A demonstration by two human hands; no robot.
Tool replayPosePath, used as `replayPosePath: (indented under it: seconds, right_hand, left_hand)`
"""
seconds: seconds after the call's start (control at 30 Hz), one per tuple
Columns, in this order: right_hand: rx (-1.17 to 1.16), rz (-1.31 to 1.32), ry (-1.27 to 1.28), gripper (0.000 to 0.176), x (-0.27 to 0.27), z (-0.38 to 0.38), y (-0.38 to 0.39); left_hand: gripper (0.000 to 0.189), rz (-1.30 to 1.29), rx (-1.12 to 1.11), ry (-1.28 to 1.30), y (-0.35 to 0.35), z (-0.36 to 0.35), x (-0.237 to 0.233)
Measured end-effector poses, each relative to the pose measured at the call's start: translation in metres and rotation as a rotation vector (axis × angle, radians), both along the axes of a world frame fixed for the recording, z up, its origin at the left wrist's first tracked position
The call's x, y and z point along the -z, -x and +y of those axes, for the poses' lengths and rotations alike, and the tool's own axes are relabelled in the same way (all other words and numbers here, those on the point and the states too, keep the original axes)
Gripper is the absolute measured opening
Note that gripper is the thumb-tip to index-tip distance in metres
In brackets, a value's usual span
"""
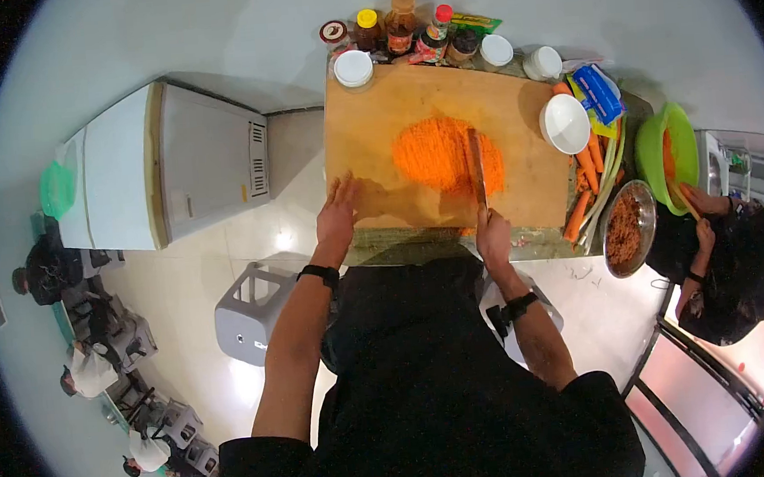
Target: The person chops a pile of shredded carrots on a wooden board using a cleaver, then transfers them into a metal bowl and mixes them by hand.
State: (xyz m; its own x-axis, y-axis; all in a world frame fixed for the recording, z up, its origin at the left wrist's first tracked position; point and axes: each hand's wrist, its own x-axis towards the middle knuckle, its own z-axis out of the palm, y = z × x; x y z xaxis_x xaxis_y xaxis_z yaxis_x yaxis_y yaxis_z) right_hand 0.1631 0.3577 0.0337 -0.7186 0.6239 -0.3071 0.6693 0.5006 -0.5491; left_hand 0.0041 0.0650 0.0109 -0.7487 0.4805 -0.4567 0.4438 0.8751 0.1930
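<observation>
A wooden cutting board [364,107] lies before me with a heap of finely chopped carrot [434,153] on its middle. My right hand [494,238] is closed round the handle of a kitchen knife [477,168], below the board's front edge. The knife's blade, seen nearly edge-on, points away from me and stands in the right part of the carrot heap. At the board's left edge, my left hand [338,213] rests with its fingers stretched out, holding nothing. It is well apart from the heap and the knife.
Jars and bottles [401,24] line the board's back. To the right are a white bowl [564,124], whole carrots [586,171], a steel bowl of brown crumbly food [622,230] and a green basin [659,144], where another person [729,258] works. A stool [250,310] stands left.
</observation>
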Motion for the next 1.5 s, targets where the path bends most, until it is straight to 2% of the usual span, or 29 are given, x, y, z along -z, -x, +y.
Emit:
replayPosePath:
  seconds: [0.1, 0.23, 0.3, 0.4, 0.43, 0.5, 0.53, 0.6, 0.63, 0.7, 0.73, 0.8, 0.83, 0.9, 0.93, 1.0, 1.1, 1.2, 1.33, 1.4, 1.5]
  right_hand:
    - [-0.117, -0.048, -0.094, 0.053, 0.010, 0.004, -0.002]
    - [-0.047, -0.052, -0.014, 0.053, 0.002, 0.009, 0.001]
    - [-0.092, -0.172, 0.051, 0.048, 0.002, 0.014, 0.001]
    - [-0.001, -0.077, 0.077, 0.047, -0.002, 0.017, -0.001]
    - [-0.005, -0.082, 0.084, 0.047, 0.013, 0.021, -0.004]
    - [-0.250, -0.027, -0.103, 0.043, 0.029, 0.030, -0.013]
    - [-0.246, -0.021, -0.108, 0.043, 0.027, 0.031, -0.011]
    - [-0.044, -0.143, 0.025, 0.038, 0.022, 0.027, -0.009]
    - [-0.045, -0.153, 0.034, 0.038, 0.022, 0.028, -0.014]
    - [-0.188, -0.021, -0.007, 0.047, 0.023, 0.039, -0.015]
    - [-0.179, -0.018, -0.014, 0.047, 0.026, 0.044, -0.012]
    - [-0.166, -0.106, -0.001, 0.047, 0.030, 0.045, -0.017]
    - [-0.166, -0.108, -0.002, 0.047, 0.012, 0.044, -0.013]
    - [-0.043, -0.122, 0.161, 0.048, -0.020, 0.047, 0.002]
    - [-0.044, -0.123, 0.161, 0.048, -0.010, 0.050, 0.000]
    - [-0.137, -0.104, 0.074, 0.049, 0.013, 0.054, -0.014]
    - [-0.065, 0.013, 0.142, 0.049, -0.019, 0.054, -0.006]
    - [0.005, -0.086, 0.240, 0.053, -0.034, 0.054, -0.006]
    - [-0.034, -0.076, 0.283, 0.053, -0.011, 0.065, -0.012]
    - [-0.112, -0.042, 0.102, 0.056, -0.001, 0.071, -0.018]
    - [0.009, -0.129, 0.238, 0.053, 0.005, 0.071, -0.017]
  left_hand:
    - [0.078, 0.013, -0.020, -0.035, -0.002, 0.000, 0.002]
    - [0.079, 0.058, 0.000, -0.033, -0.002, -0.002, 0.004]
    - [0.079, 0.064, -0.026, -0.071, -0.003, 0.000, 0.005]
    - [0.079, 0.010, -0.057, -0.035, -0.001, 0.005, -0.005]
    - [0.079, 0.005, -0.061, -0.027, -0.001, 0.003, -0.004]
    - [0.078, 0.050, -0.039, -0.100, -0.004, 0.001, 0.000]
    - [0.078, 0.057, -0.035, -0.105, -0.002, 0.004, 0.001]
    - [0.077, 0.063, -0.020, -0.088, -0.003, 0.002, 0.001]
    - [0.077, 0.052, -0.021, -0.079, -0.008, 0.000, 0.001]
    - [0.076, 0.052, -0.010, -0.066, -0.004, 0.008, 0.001]
    - [0.076, 0.055, -0.001, -0.073, 0.001, 0.017, 0.000]
    - [0.082, 0.071, 0.051, 0.080, -0.003, 0.027, -0.006]
    - [0.082, 0.069, 0.050, 0.080, -0.005, 0.033, -0.007]
    - [0.075, 0.120, 0.208, -0.020, -0.002, 0.056, -0.008]
    - [0.075, 0.120, 0.206, -0.020, 0.000, 0.069, -0.014]
    - [0.068, 0.185, 0.223, -0.179, -0.003, 0.094, -0.022]
    - [0.065, 0.187, 0.360, -0.235, -0.007, 0.122, -0.010]
    - [0.066, 0.066, 0.360, -0.155, -0.018, 0.139, -0.003]
    - [0.063, 0.081, 0.314, -0.191, -0.022, 0.149, -0.002]
    - [0.062, 0.110, 0.345, -0.185, -0.024, 0.143, -0.004]
    - [0.062, 0.160, 0.398, -0.218, -0.021, 0.130, -0.003]
